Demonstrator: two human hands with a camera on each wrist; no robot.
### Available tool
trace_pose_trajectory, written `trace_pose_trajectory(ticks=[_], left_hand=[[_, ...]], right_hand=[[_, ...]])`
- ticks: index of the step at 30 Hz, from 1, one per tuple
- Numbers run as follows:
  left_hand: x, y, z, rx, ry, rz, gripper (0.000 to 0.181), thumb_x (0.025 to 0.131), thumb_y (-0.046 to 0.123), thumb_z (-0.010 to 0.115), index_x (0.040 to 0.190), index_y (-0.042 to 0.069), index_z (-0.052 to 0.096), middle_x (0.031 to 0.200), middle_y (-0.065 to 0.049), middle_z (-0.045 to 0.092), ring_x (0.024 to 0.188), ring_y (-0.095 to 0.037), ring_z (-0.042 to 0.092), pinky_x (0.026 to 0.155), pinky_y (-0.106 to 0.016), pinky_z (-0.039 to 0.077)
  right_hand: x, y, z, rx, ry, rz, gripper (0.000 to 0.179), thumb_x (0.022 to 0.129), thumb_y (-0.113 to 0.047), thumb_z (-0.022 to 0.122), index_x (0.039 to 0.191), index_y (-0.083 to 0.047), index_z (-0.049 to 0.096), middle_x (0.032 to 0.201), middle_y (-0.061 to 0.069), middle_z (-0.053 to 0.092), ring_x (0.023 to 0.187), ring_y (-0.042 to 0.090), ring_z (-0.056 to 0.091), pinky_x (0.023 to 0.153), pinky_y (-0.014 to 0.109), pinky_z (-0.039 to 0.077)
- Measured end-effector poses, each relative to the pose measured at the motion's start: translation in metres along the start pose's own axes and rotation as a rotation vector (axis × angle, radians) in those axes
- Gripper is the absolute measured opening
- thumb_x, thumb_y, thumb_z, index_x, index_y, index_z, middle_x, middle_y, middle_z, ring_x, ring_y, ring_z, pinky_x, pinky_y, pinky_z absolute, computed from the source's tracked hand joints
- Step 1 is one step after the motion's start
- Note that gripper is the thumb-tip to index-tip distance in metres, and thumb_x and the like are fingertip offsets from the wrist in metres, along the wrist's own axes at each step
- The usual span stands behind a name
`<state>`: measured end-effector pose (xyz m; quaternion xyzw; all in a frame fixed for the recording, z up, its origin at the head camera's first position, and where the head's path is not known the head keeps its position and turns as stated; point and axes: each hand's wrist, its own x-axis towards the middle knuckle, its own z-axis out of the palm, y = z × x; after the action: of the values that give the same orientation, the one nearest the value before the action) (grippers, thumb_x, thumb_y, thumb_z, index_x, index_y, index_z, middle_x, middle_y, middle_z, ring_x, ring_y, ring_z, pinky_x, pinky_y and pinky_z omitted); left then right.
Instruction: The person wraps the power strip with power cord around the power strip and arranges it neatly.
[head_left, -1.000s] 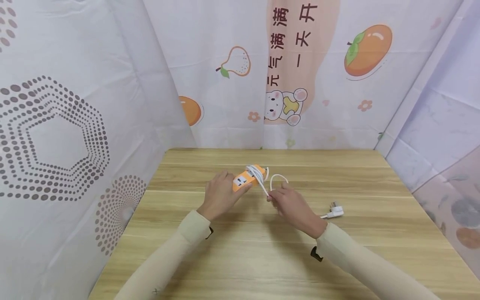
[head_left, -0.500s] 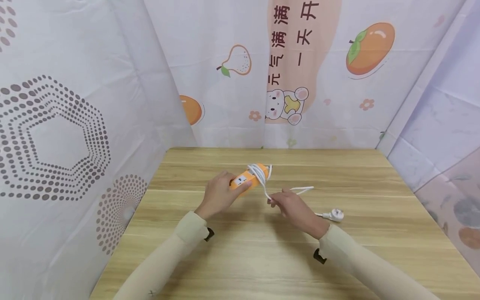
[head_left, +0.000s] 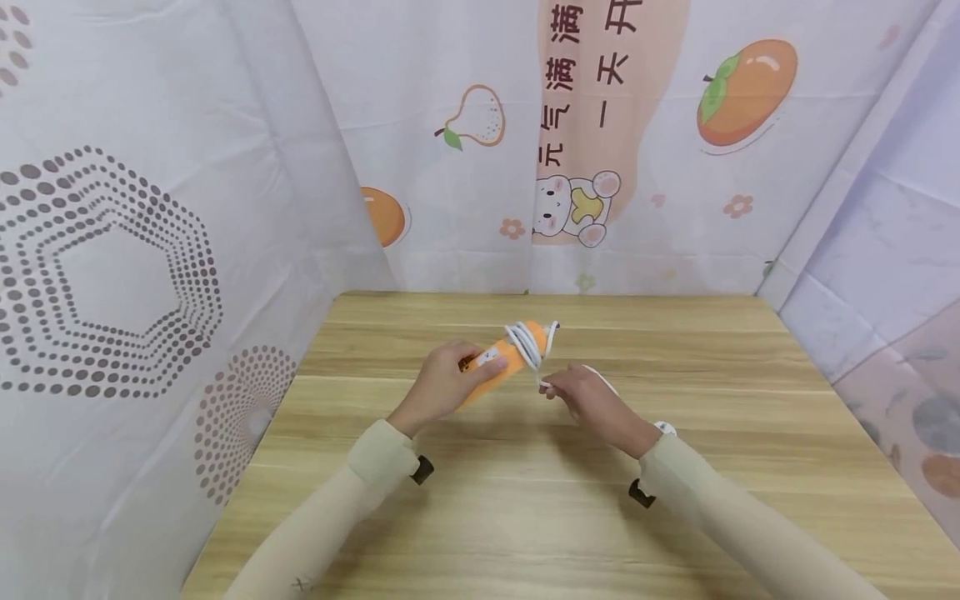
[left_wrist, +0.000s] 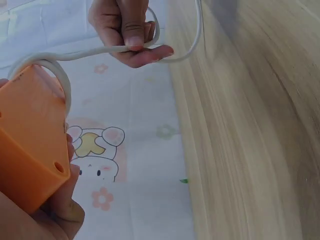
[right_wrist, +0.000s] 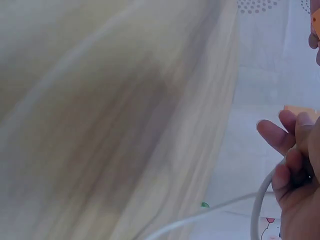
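Observation:
In the head view my left hand (head_left: 442, 383) grips the near end of an orange power strip (head_left: 504, 363), tilted above the table. White cord (head_left: 527, 345) is wound several times round the strip's far end. Just to the right, my right hand (head_left: 596, 408) pinches the loose cord between thumb and fingers. The left wrist view has the strip's orange underside (left_wrist: 35, 125) close up, with the cord (left_wrist: 90, 52) running taut to the right hand (left_wrist: 122, 30). More cord (right_wrist: 258, 210) trails from the right hand (right_wrist: 300, 185) in the right wrist view.
A white plug (head_left: 664, 428) peeks out behind the right wrist, mostly hidden. The wood-grain table (head_left: 510, 517) extends under both arms. Printed curtains (head_left: 442, 200) hang along its back and sides.
The strip has been lifted and tilted in my left hand, and more cord lies round it. My right hand keeps hold of the cord; the plug has slid left behind the wrist.

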<state>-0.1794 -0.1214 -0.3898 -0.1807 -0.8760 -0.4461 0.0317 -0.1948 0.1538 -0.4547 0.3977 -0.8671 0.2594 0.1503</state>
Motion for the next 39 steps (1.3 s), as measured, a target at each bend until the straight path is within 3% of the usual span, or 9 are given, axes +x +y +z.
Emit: trace_pose_trajectory(ticks=[6,11,15,18,22,25,28,33,39], left_hand=[[-0.001,-0.002,-0.003,-0.112,-0.071,0.051,0.038,0.094,0.054,0.072,0.104,0.017,0.078,0.096,0.003,0.068,0.079,-0.019,0.058,0.065,-0.034,0.049],[-0.002,-0.001,-0.005,-0.130,-0.147,0.112,0.033,0.092,0.053,0.074,0.110,0.025,0.078,0.095,0.006,0.069,0.080,-0.017,0.059,0.068,-0.034,0.049],[-0.002,0.000,-0.007,-0.129,-0.208,0.149,0.027,0.092,0.048,0.075,0.108,0.027,0.079,0.092,0.006,0.067,0.079,-0.016,0.057,0.067,-0.031,0.047],[-0.002,0.000,-0.006,-0.125,-0.277,0.219,0.020,0.093,0.040,0.077,0.105,0.024,0.079,0.089,0.006,0.065,0.078,-0.016,0.053,0.066,-0.029,0.043],[-0.003,0.005,-0.002,-0.031,-0.386,0.317,0.022,0.090,0.043,0.079,0.103,0.025,0.079,0.087,0.010,0.063,0.078,-0.013,0.053,0.067,-0.028,0.043],[-0.005,0.007,0.004,0.079,-0.457,0.365,0.027,0.090,0.050,0.077,0.100,0.025,0.079,0.084,0.012,0.060,0.075,-0.010,0.053,0.066,-0.026,0.044],[-0.006,0.007,0.009,0.198,-0.495,0.416,0.034,0.089,0.058,0.074,0.094,0.024,0.077,0.078,0.011,0.054,0.068,-0.007,0.049,0.061,-0.023,0.041],[-0.006,0.005,0.016,0.391,-0.486,0.489,0.044,0.086,0.067,0.071,0.084,0.024,0.073,0.072,0.011,0.048,0.061,-0.006,0.042,0.055,-0.021,0.035],[-0.008,-0.002,0.022,0.568,-0.444,0.433,0.048,0.085,0.068,0.070,0.073,0.022,0.064,0.069,0.009,0.047,0.057,-0.006,0.040,0.051,-0.021,0.034]], right_hand=[[0.011,0.003,-0.003,0.026,0.011,-0.048,0.008,0.095,-0.004,0.072,0.102,-0.006,0.075,0.098,0.004,0.072,0.090,0.020,0.064,0.080,0.039,0.055],[0.015,0.005,-0.004,0.037,0.002,-0.058,0.020,0.092,-0.002,0.074,0.112,-0.006,0.072,0.115,0.012,0.072,0.110,0.029,0.066,0.096,0.048,0.052],[0.014,0.007,-0.007,0.021,0.006,-0.065,0.023,0.090,0.005,0.073,0.112,-0.002,0.070,0.110,0.015,0.071,0.104,0.033,0.066,0.093,0.051,0.053],[0.012,0.011,-0.008,0.029,-0.005,-0.033,0.017,0.087,0.007,0.074,0.102,-0.001,0.071,0.098,0.013,0.069,0.088,0.029,0.063,0.081,0.044,0.054],[0.011,0.015,-0.007,0.015,-0.070,-0.030,0.016,0.083,0.002,0.079,0.098,-0.002,0.076,0.092,0.007,0.075,0.080,0.022,0.063,0.077,0.040,0.048],[0.013,0.015,-0.006,-0.033,-0.115,-0.057,0.015,0.087,0.000,0.078,0.102,-0.003,0.077,0.096,0.004,0.077,0.086,0.019,0.068,0.082,0.039,0.051],[0.014,0.016,-0.007,-0.099,-0.123,-0.033,0.011,0.094,-0.002,0.073,0.098,-0.011,0.077,0.093,-0.001,0.075,0.081,0.016,0.062,0.075,0.036,0.052],[0.014,0.018,-0.009,-0.131,-0.098,0.049,0.007,0.095,-0.008,0.073,0.094,-0.013,0.077,0.090,-0.004,0.072,0.077,0.014,0.052,0.071,0.034,0.048],[0.018,0.013,-0.015,-0.127,-0.083,0.059,0.002,0.092,-0.011,0.076,0.090,-0.011,0.077,0.085,-0.003,0.073,0.076,0.015,0.062,0.076,0.039,0.051]])
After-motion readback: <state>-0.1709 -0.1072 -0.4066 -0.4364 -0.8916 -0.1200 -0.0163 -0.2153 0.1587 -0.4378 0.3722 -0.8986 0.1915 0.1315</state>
